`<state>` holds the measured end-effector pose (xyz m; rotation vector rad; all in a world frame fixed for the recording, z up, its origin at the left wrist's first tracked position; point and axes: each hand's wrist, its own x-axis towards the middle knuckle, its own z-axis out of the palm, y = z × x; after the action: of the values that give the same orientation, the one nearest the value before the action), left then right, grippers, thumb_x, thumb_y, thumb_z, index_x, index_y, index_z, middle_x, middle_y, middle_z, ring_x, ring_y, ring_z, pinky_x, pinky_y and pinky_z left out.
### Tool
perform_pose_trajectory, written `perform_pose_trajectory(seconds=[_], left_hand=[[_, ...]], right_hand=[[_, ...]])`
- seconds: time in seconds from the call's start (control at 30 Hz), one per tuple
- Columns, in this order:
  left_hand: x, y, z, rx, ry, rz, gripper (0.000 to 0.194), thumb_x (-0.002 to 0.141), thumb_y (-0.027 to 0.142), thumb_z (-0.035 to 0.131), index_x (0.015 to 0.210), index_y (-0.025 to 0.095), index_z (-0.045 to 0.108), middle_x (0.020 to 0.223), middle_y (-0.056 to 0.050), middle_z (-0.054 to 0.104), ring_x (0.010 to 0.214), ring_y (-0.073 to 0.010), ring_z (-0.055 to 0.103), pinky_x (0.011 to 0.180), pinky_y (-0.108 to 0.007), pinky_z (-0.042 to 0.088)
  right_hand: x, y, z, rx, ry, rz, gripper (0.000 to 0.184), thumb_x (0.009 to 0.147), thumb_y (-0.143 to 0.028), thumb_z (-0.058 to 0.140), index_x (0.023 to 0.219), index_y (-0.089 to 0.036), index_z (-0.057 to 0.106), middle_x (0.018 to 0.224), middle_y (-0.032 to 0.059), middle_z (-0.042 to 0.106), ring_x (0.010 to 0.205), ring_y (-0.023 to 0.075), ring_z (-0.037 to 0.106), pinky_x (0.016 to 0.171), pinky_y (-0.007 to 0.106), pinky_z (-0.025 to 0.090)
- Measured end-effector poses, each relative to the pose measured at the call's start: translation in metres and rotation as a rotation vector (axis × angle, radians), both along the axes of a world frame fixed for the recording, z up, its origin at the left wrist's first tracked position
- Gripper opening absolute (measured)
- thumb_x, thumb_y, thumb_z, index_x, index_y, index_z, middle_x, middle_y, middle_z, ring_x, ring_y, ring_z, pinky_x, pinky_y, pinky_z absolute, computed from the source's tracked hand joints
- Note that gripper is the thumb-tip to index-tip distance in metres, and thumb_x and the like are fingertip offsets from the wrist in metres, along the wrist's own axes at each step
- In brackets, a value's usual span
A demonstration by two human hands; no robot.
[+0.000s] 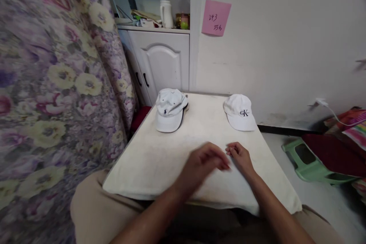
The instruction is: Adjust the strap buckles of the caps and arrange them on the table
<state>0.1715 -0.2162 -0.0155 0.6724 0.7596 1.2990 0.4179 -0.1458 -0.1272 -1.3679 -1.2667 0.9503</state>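
Observation:
My left hand is above the middle of the cloth-covered table, its fingers bent and smeared by motion, so its grip is unclear. Close beside it, my right hand is loosely closed, with nothing visible in its fingers. Neither hand touches a cap. At the table's back left lies a pale grey-blue baseball cap with a small dark horse-rider emblem and its brim towards me; another brim edge seems to show under it. A white cap with dark "CK" lettering sits at the back right, brim forward.
The table has a cream cloth and stands against the wall. A floral curtain hangs at the left. Behind are a white cabinet and a shelf with a white jug. At the right stands a green stool with a dark red top.

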Motion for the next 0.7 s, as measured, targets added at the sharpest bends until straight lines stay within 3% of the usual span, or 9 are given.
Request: perform_pose_trajectory(seconds=[0.03, 0.13, 0.2, 0.37, 0.7], left_hand=[[-0.011, 0.011, 0.001, 0.014, 0.045, 0.033, 0.017, 0.075, 0.012, 0.072, 0.092, 0.015, 0.070, 0.084, -0.009, 0.075, 0.081, -0.0245, 0.070, 0.079, -0.036, 0.053], [-0.055, 0.046, -0.008, -0.119, 0.008, 0.414, 0.024, 0.073, 0.000, 0.067, 0.093, 0.014, 0.068, 0.084, -0.007, 0.074, 0.078, -0.0162, 0.069, 0.084, -0.029, 0.052], [-0.083, 0.063, -0.023, -0.175, -0.010, 0.508, 0.028, 0.077, -0.003, 0.060, 0.098, 0.016, 0.065, 0.086, -0.005, 0.073, 0.079, -0.0117, 0.069, 0.090, -0.026, 0.050], [-0.110, 0.085, -0.051, -0.258, -0.069, 0.485, 0.028, 0.080, -0.002, 0.057, 0.102, 0.013, 0.064, 0.085, -0.009, 0.073, 0.081, -0.0149, 0.070, 0.093, -0.032, 0.052], [-0.112, 0.097, -0.057, -0.227, -0.123, 0.467, 0.035, 0.078, -0.002, 0.055, 0.109, 0.010, 0.065, 0.090, -0.013, 0.074, 0.085, -0.0175, 0.072, 0.091, -0.031, 0.055]], right_hand=[[0.000, 0.000, 0.000, -0.002, 0.003, -0.001, 0.035, 0.081, -0.052, 0.062, 0.094, -0.020, 0.063, 0.082, 0.0074, 0.073, 0.070, 0.0220, 0.069, 0.069, 0.036, 0.056], [0.000, 0.001, -0.003, -0.009, 0.005, -0.002, 0.034, 0.081, -0.051, 0.062, 0.094, -0.019, 0.063, 0.082, 0.0072, 0.073, 0.069, 0.0215, 0.069, 0.069, 0.035, 0.056], [0.001, 0.001, -0.004, -0.014, -0.002, 0.000, 0.034, 0.081, -0.051, 0.063, 0.094, -0.019, 0.063, 0.082, 0.0072, 0.073, 0.070, 0.0214, 0.069, 0.068, 0.035, 0.056], [0.001, 0.001, -0.004, -0.019, -0.015, 0.003, 0.035, 0.081, -0.051, 0.063, 0.094, -0.019, 0.063, 0.082, 0.0070, 0.073, 0.070, 0.0217, 0.069, 0.068, 0.035, 0.056], [0.001, 0.001, -0.004, -0.021, -0.028, 0.008, 0.031, 0.083, -0.049, 0.061, 0.095, -0.020, 0.062, 0.083, 0.0070, 0.073, 0.070, 0.0220, 0.069, 0.069, 0.035, 0.055]])
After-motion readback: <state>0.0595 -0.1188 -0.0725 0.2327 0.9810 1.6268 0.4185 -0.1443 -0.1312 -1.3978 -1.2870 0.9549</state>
